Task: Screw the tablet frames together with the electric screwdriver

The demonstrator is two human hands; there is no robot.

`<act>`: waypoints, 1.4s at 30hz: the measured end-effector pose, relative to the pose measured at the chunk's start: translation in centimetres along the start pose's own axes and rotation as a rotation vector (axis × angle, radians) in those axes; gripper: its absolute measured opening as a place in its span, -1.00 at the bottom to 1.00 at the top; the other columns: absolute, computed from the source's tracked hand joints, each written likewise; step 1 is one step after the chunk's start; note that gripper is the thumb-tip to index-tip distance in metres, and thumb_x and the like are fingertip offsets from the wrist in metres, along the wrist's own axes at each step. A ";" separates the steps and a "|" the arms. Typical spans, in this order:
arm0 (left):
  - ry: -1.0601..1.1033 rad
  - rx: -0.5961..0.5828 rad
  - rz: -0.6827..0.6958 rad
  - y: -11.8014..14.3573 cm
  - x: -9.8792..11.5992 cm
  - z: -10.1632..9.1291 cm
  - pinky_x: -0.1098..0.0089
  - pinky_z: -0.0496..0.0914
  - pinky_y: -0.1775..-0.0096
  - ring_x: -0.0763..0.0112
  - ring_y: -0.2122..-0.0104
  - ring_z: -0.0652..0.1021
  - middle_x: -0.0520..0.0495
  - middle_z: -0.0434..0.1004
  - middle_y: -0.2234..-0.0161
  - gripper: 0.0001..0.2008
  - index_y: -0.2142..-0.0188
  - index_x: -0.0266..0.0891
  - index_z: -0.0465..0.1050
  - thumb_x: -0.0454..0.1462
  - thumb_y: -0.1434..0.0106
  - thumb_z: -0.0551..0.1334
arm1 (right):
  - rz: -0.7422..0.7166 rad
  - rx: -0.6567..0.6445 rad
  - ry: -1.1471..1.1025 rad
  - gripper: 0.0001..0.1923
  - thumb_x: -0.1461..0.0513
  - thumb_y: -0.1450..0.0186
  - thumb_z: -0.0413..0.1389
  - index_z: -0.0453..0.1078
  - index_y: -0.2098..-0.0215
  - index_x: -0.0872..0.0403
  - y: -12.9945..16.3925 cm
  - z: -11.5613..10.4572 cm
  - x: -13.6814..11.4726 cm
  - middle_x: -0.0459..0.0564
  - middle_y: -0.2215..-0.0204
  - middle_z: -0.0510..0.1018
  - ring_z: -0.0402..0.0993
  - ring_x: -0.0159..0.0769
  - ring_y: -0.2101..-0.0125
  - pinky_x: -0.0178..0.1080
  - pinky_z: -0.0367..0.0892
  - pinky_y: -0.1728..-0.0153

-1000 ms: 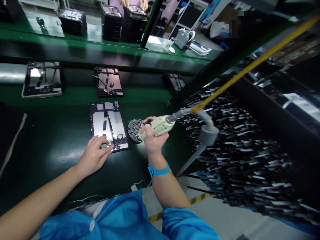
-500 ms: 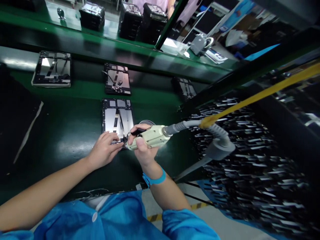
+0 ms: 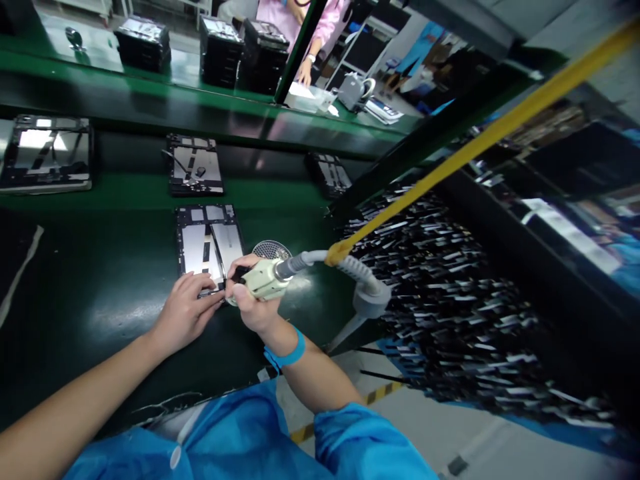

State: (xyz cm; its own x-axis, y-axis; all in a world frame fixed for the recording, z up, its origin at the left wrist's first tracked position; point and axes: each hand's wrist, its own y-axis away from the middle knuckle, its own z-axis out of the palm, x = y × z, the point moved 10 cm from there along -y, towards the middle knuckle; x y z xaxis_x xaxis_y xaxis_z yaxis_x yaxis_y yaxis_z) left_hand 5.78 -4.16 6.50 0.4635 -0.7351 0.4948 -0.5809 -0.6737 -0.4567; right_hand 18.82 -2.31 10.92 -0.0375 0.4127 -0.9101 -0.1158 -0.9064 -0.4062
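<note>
A tablet with its inside exposed, a black frame around silver plates, lies on the dark green bench. My left hand grips its lower edge, fingers on the frame and thumb in front. My right hand is wrapped around a pale green electric screwdriver, held low and slanted at the tablet's lower right corner. The tip is hidden by my fingers, so I cannot tell whether it touches a screw. A grey cable runs from the tool's rear. Just behind the tool sits a round perforated metal dish.
More opened tablets lie farther back, one stack at left. A yellow strap ties up the cable. Many dark strips with shiny ends fill the right side. Stacked units and a co-worker's hand are across the bench.
My view has turned to the right, so the bench things sit farther left in the picture. Both hands stay at the tablet's lower edge, with the screwdriver still in the right.
</note>
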 end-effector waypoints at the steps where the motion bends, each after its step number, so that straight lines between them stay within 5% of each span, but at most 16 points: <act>1: 0.001 0.005 0.006 0.0 0.0 -0.1 -0.06 0.33 -0.19 0.11 -0.11 0.50 -0.16 0.54 0.01 -0.78 0.00 -0.10 0.57 -0.32 -0.45 0.20 | -0.014 0.004 -0.011 -0.66 0.02 -0.26 0.28 0.42 0.08 -0.04 -0.2 -0.2 -0.2 -0.06 0.28 0.55 0.48 -0.39 0.53 -0.27 0.48 0.53; 9: 0.006 0.022 0.034 -0.1 0.2 -0.3 -0.02 0.36 -0.15 0.11 -0.08 0.51 -0.17 0.54 0.04 -0.77 -0.01 -0.15 0.57 -0.35 -0.42 0.24 | -0.120 0.390 0.101 -0.81 0.14 -0.31 0.23 0.43 0.14 0.01 -2.1 -9.9 -1.6 -0.16 0.42 0.53 0.45 -0.44 0.60 -0.30 0.42 0.52; 12: 0.000 0.020 0.023 0.0 0.1 -0.3 -0.03 0.36 -0.15 0.09 -0.08 0.52 -0.16 0.55 0.04 -0.77 -0.01 -0.14 0.58 -0.35 -0.41 0.25 | -0.102 0.450 0.205 -0.82 0.18 -0.29 0.22 0.42 0.16 0.04 -2.4 -11.7 -0.8 -0.15 0.41 0.55 0.45 -0.45 0.60 -0.29 0.43 0.48; 35: 0.000 0.008 0.015 0.1 0.0 -0.1 -0.05 0.34 -0.17 0.12 -0.09 0.52 -0.15 0.55 0.03 -0.78 -0.02 -0.14 0.54 -0.34 -0.43 0.22 | -0.037 0.455 0.258 -0.78 0.12 -0.26 0.25 0.40 0.22 0.05 -2.6 -12.0 0.7 -0.16 0.48 0.52 0.44 -0.43 0.59 -0.29 0.43 0.49; 42: 0.001 -0.009 -0.022 -0.2 -0.2 0.2 -0.05 0.34 -0.16 0.07 -0.09 0.52 -0.20 0.55 0.00 -0.72 -0.11 -0.18 0.47 -0.27 -0.42 0.24 | -0.116 0.441 0.115 -0.82 0.14 -0.32 0.20 0.40 0.17 0.03 -2.7 -9.9 -2.2 -0.15 0.42 0.51 0.44 -0.44 0.62 -0.31 0.37 0.56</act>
State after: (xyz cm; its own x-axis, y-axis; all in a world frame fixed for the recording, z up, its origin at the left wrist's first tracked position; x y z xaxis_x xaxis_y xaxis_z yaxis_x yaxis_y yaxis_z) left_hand 5.91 -3.89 6.36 0.4759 -0.7199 0.5052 -0.5764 -0.6891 -0.4391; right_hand 29.03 -1.67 13.15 0.1079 0.4740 -0.8739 -0.5247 -0.7195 -0.4550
